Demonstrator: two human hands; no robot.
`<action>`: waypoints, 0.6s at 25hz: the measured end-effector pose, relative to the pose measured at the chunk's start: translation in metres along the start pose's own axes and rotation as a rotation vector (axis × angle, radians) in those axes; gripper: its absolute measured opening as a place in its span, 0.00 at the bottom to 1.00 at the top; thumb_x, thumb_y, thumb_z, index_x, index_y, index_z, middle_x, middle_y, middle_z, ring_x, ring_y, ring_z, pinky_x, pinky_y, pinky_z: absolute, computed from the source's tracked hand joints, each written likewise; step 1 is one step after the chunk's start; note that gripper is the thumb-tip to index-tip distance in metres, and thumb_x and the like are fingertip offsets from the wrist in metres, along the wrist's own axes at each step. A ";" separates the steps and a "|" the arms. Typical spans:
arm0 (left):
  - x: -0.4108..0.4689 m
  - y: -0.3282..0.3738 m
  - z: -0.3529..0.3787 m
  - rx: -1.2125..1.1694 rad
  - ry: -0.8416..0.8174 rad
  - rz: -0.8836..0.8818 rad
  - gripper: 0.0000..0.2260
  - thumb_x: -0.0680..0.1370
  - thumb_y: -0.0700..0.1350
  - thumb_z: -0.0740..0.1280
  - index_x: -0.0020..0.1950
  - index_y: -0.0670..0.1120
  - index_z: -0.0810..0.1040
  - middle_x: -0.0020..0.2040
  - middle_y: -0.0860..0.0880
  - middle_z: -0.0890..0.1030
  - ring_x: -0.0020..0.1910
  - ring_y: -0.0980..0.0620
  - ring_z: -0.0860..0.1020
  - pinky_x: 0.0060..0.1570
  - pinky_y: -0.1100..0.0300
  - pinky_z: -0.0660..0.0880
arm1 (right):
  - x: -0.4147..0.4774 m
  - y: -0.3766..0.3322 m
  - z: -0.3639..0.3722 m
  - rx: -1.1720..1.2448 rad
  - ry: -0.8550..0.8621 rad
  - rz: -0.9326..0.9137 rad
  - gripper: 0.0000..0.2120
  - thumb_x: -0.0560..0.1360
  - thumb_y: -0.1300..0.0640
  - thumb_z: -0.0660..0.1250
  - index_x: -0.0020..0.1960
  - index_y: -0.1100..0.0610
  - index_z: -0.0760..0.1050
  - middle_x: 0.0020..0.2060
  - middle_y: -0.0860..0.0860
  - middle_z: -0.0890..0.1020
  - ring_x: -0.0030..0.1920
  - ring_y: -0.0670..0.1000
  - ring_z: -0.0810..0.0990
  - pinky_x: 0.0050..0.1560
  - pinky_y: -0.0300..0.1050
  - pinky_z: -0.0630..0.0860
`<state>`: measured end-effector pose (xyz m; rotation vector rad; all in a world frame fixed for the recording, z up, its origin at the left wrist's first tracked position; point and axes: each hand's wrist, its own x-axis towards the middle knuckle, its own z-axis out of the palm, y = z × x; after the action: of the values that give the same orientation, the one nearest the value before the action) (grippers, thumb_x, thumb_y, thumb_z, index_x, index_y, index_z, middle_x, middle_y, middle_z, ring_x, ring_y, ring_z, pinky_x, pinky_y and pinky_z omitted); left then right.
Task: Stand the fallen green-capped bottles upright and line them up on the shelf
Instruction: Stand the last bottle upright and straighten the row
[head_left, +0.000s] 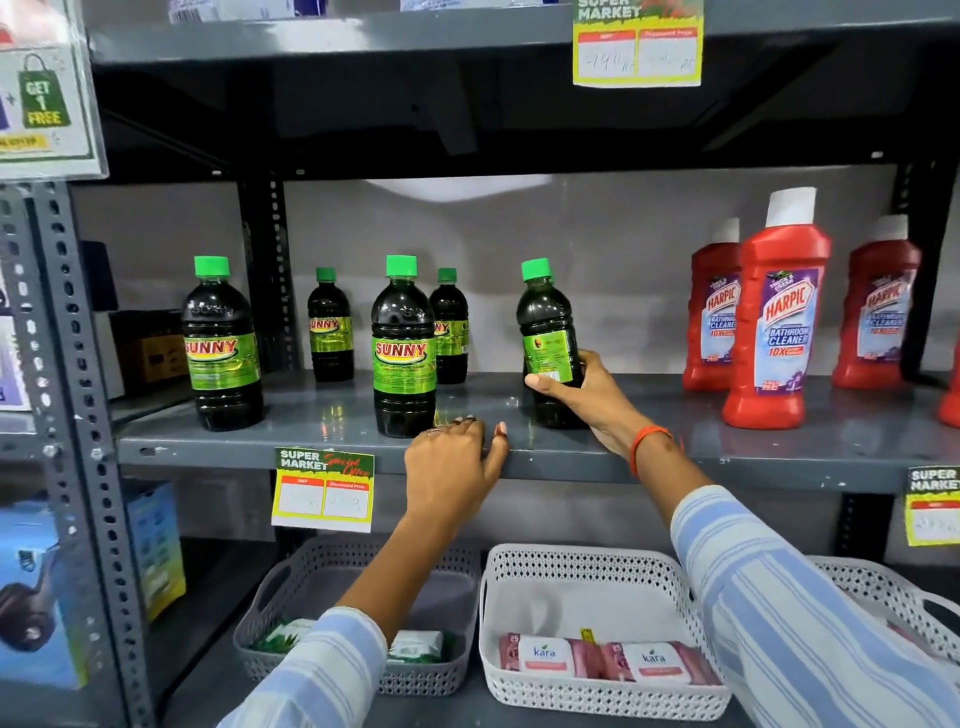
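Wrapped around the lower body of a green-capped bottle (549, 343), my right hand (587, 400) clamps it with the thumb across the label's bottom edge and the other fingers behind. That bottle stands on the grey shelf (332, 415), leaning slightly toward eleven o'clock, with its back label turned toward me. An orange band (644, 447) circles my right wrist, and a blue-and-white striped sleeve (779, 597) runs back toward five o'clock.

At nine o'clock from that hand, my left hand (452, 467) rests on the shelf's front lip, fingers loosely spread and clamped on nothing, the fingertips just beside the base of the middle front bottle (404, 348). That one stands upright, its SUNNY label facing me. Farther out at nine o'clock stands the left front bottle (222, 348), also upright near the front edge. Behind them, toward the rear wall, two smaller-looking bottles are upright: the left rear bottle (330, 327) and the right rear bottle (450, 327), the latter partly hidden by the middle front bottle.

At three o'clock from my right hand, well apart, red Harpic bottles (779, 322) stand in a group. Below the shelf at six o'clock sit a grey basket (270, 644) and a white basket (587, 571) holding Kara packs (597, 662). A price tag (323, 491) hangs from the shelf lip at eight o'clock from my left hand.
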<state>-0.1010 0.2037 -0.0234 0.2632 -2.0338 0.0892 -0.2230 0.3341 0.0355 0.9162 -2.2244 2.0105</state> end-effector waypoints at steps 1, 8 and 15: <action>0.000 0.000 0.000 -0.005 0.006 -0.004 0.21 0.77 0.54 0.53 0.30 0.46 0.74 0.27 0.49 0.78 0.25 0.47 0.76 0.27 0.62 0.59 | 0.003 0.003 -0.001 0.013 -0.009 0.007 0.37 0.65 0.53 0.78 0.68 0.58 0.64 0.61 0.55 0.78 0.61 0.53 0.77 0.63 0.48 0.74; -0.006 -0.003 0.013 -0.033 0.078 -0.005 0.20 0.79 0.51 0.54 0.35 0.45 0.79 0.32 0.49 0.81 0.31 0.48 0.78 0.34 0.56 0.69 | 0.003 -0.001 0.005 -0.511 0.164 -0.098 0.42 0.57 0.42 0.79 0.63 0.59 0.68 0.59 0.58 0.74 0.62 0.57 0.72 0.64 0.53 0.72; -0.007 -0.003 0.017 -0.033 0.132 -0.006 0.20 0.79 0.51 0.55 0.36 0.45 0.80 0.33 0.48 0.83 0.32 0.47 0.79 0.36 0.55 0.69 | -0.002 -0.001 0.004 -0.275 0.107 -0.062 0.32 0.62 0.56 0.76 0.63 0.57 0.69 0.55 0.54 0.81 0.57 0.55 0.79 0.58 0.48 0.77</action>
<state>-0.1116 0.1988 -0.0379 0.2364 -1.9014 0.0672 -0.2195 0.3307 0.0352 0.8160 -2.3048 1.6316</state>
